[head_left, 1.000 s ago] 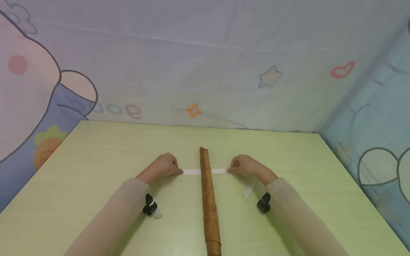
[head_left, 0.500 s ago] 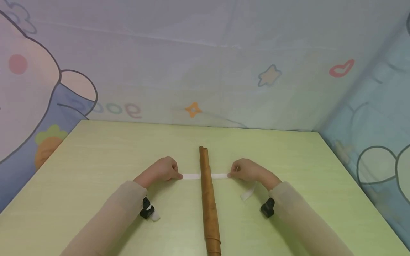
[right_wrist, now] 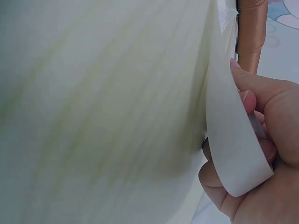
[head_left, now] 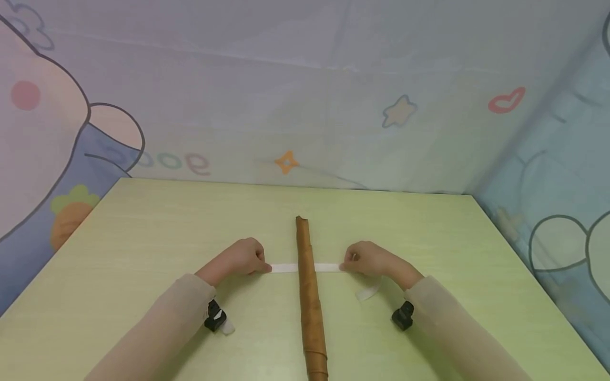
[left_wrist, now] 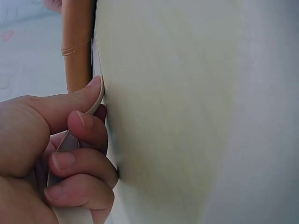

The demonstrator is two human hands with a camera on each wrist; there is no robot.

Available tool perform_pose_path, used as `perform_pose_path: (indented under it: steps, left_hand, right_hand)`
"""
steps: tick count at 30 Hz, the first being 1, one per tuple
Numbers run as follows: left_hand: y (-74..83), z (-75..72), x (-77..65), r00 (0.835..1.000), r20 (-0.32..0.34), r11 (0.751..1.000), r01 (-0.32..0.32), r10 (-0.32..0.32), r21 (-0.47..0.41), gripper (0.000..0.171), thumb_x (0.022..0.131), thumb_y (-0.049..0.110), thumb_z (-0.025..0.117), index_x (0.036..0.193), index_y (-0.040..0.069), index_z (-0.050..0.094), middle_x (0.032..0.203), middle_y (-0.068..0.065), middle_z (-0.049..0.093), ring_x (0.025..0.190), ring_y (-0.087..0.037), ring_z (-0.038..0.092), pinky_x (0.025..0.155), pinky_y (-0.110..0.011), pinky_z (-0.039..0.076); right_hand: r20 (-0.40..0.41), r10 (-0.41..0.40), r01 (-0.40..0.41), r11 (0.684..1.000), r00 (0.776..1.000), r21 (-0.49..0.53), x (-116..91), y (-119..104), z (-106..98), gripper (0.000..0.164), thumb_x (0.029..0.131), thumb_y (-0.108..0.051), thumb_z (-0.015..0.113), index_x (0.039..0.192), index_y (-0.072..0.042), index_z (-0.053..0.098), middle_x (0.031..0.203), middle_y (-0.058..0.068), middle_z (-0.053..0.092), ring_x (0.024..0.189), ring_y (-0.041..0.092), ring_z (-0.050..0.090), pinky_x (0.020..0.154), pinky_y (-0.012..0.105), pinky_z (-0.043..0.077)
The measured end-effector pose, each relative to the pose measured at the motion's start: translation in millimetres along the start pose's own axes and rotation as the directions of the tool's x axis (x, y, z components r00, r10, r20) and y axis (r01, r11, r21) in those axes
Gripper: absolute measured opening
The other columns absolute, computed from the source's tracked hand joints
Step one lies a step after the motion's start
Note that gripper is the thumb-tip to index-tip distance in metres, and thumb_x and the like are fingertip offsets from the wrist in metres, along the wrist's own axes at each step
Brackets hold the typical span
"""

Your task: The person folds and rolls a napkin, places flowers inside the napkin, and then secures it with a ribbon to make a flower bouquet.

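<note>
A brown roll with a smooth leather-like surface (head_left: 311, 307) lies lengthwise on the table, its far end pointing at the wall. A flat white ribbon (head_left: 284, 268) crosses beneath it at a right angle. My left hand (head_left: 242, 256) pinches the ribbon on the left side between thumb and fingers; in the left wrist view, its tail (left_wrist: 72, 213) runs down past the curled fingers. On the other side my right hand (head_left: 370, 257) pinches the ribbon too. Its loose end (right_wrist: 233, 135) loops down beside that hand in the right wrist view. The roll hides the ribbon's middle.
The pale yellow-green table (head_left: 167, 211) ends at the back against a printed cloth wall (head_left: 310, 95). Small black devices (head_left: 215, 316) sit at both wrists, below the beige sleeves (head_left: 157, 323).
Both hands have moved a little nearer to me, bringing the ribbon along under the roll. The roll stays almost where it was, and both hands keep their pinch.
</note>
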State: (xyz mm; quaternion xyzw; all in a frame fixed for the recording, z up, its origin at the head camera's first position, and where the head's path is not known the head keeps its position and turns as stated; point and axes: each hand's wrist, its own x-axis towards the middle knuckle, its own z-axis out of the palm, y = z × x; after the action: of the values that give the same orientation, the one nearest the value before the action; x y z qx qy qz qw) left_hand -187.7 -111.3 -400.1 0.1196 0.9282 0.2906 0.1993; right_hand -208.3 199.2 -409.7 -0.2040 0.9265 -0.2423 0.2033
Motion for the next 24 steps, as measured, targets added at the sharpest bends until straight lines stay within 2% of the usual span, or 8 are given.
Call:
perform_pose_path:
  steps: [17, 24]
  left_hand:
    - [5.5, 6.5, -9.8, 1.0, 0.003, 1.0, 0.002, -0.002, 0.032, 0.033, 0.086, 0.018, 0.072, 0.061, 0.011, 0.052, 0.051, 0.004, 0.043, 0.051, -0.01, 0.038, 0.052, -0.023, 0.03]
    - [0.1, 7.3, -9.6, 1.0, 0.015, 1.0, -0.006, 0.006, -0.018, 0.033, 0.086, 0.018, 0.072, 0.061, 0.011, 0.052, 0.052, 0.004, 0.043, 0.051, -0.01, 0.037, 0.051, -0.022, 0.03]
  right_hand:
    - [0.012, -0.015, 0.015, 1.0, 1.0, 0.004, -12, -2, 3, 0.018, 0.092, -0.025, 0.066, 0.082, -0.009, 0.064, 0.074, -0.001, 0.055, 0.065, 0.011, 0.043, 0.059, 0.026, 0.038]
    - [0.019, -0.038, 0.037, 0.999, 0.999, 0.019, -16, -2, 2, 0.017, 0.092, -0.023, 0.065, 0.082, -0.009, 0.064, 0.072, -0.002, 0.053, 0.064, 0.011, 0.043, 0.059, 0.026, 0.038]
